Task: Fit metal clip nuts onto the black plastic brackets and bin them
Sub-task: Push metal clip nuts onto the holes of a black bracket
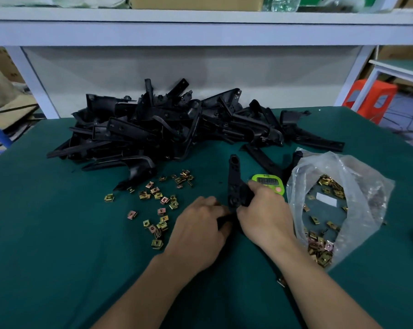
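Fingers (pixel 256 189) of our right hand (pixel 265 214) curl round the near half of one bracket (pixel 234 179), while our left hand (pixel 200 224) grips its near tip, fingers curled under, right where both hands meet. Whether the left also pinches one of the nuts (pixel 158 200) we cannot tell; the knuckles hide it. The bracket's long axis runs away from us, with its free end toward the pile (pixel 177 129) at the back of the table (pixel 58 233), so we judge the working end sits between our fingertips. Loose nuts lie just left of the left hand, nearer it than the right; the bag (pixel 357 186) sits to the right. We judge the left hand should fetch the next nut.
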### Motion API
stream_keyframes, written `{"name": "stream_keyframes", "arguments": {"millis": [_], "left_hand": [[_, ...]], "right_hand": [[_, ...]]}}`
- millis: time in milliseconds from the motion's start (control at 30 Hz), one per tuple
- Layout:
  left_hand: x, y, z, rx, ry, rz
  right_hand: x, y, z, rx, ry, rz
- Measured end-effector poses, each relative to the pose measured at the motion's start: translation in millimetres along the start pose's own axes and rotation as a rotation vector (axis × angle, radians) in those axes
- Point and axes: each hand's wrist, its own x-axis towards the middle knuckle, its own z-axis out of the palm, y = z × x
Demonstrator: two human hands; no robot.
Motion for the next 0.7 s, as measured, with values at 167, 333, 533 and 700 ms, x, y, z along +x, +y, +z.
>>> {"name": "stream_keyframes", "arguments": {"millis": [167, 333, 533, 700], "left_hand": [[0, -4, -4, 0.002, 0.025, -0.053], [-11, -2, -8, 0.029, 0.077, -0.020], [-2, -1, -5, 0.038, -0.005, -0.004], [-7, -4, -5, 0.016, 0.038, -0.043]], "right_hand": [[-3, -2, -1, -0.038, -0.014, -0.034], [-2, -2, -3, 0.012, 0.005, -0.007], [1, -1, -1, 0.043, 0.027, 0.053], [0, -1, 0, 0.057, 0.038, 0.032]]}}
